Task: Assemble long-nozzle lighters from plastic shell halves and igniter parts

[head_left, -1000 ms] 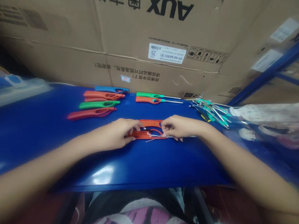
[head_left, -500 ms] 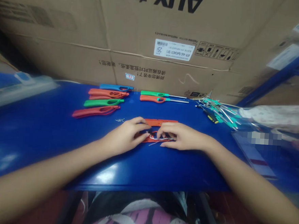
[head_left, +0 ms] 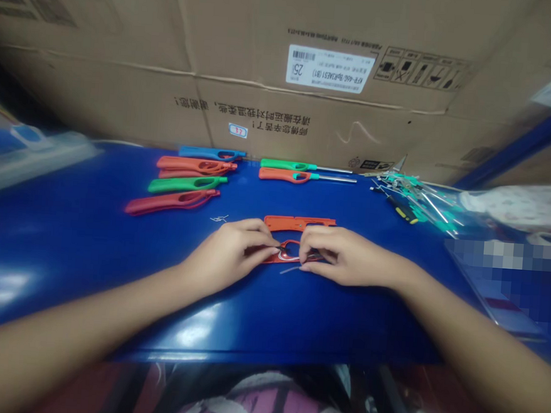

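My left hand (head_left: 237, 249) pinches a small dark part (head_left: 282, 249) at the left end of an orange lighter shell half (head_left: 293, 242). A white wire (head_left: 291, 258) curves along the inside of that shell. Over its right end my right hand (head_left: 347, 254) is bent, thumb and fingers close together; what they grip is hidden behind them. A thin pale tube or strip (head_left: 290, 271) sticks out by the right fingertips. Just behind both hands lies a second orange shell half (head_left: 284, 223), flat on the blue table (head_left: 229, 329).
Several lighter handles, one of them green (head_left: 187, 183), lie back left. Two lighters with metal rods, the nearer orange (head_left: 282, 175), lie at the back middle. Teal-and-metal lighter rods (head_left: 427, 198) and a black-yellow screwdriver (head_left: 404, 213) are back right. A cardboard box (head_left: 136, 96) stands behind.
The view has tilted down slightly. My right hand has drawn a little right, away from my left, so more of the shell and wire shows between them.
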The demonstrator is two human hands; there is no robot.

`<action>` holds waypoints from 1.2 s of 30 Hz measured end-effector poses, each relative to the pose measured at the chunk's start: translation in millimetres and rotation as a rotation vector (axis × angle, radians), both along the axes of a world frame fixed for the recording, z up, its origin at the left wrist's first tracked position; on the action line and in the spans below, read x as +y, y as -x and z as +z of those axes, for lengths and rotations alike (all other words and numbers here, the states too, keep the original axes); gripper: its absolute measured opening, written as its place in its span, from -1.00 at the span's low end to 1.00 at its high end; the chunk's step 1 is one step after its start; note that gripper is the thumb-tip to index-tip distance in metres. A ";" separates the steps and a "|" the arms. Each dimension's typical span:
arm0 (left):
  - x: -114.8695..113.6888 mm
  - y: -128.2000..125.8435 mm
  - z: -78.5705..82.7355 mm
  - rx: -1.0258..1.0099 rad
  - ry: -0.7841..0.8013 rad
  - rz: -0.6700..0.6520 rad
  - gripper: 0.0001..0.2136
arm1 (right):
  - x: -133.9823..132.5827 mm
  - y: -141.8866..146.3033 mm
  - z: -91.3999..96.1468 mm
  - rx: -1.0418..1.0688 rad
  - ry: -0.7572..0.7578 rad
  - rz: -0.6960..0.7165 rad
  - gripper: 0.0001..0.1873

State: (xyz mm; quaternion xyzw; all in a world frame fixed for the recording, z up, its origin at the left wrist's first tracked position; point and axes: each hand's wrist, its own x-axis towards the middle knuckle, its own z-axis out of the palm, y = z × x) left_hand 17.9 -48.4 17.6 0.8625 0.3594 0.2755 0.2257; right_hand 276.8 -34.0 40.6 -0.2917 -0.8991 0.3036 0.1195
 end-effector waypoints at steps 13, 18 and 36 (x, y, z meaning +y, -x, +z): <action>-1.8 -0.9 -6.0 0.115 -0.108 0.002 -0.80 | -5.8 6.3 -3.1 -0.128 -0.112 -0.071 -0.88; -2.5 0.0 -7.0 0.165 -0.134 -0.003 -0.77 | -5.9 7.4 -0.1 -0.134 -0.097 -0.085 -0.86; -1.3 -4.4 -5.5 0.080 0.051 0.151 -0.81 | -11.8 12.4 -2.8 -0.146 -0.094 -0.125 -0.87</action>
